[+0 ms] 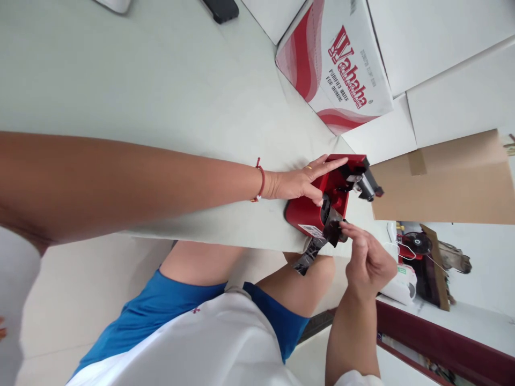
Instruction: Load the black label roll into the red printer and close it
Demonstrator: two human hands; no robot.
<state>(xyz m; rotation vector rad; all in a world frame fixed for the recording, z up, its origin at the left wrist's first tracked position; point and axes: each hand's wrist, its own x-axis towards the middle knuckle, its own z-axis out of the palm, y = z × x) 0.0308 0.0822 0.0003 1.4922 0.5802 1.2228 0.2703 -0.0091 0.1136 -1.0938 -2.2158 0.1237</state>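
Note:
A red machine (306,210) with its top raised stands near the table's edge, showing a black inside and a silver cylinder (365,187). My left hand (300,182) rests on it with the fingers spread, one along the red rim and the thumb by the dark opening. At that opening, my right hand (364,254) pinches a dark, shiny strip of film (333,228) between closed fingers. A crinkled black length (309,256) hangs down past the machine's front, over the table edge. Whether both dark pieces are one strip, I cannot tell.
Behind the machine stands a white and red water carton (338,69) beside other white boxes and a brown cardboard box (442,179). A black object (222,9) lies on the pale table (161,75) at the far side. My legs are under the near edge.

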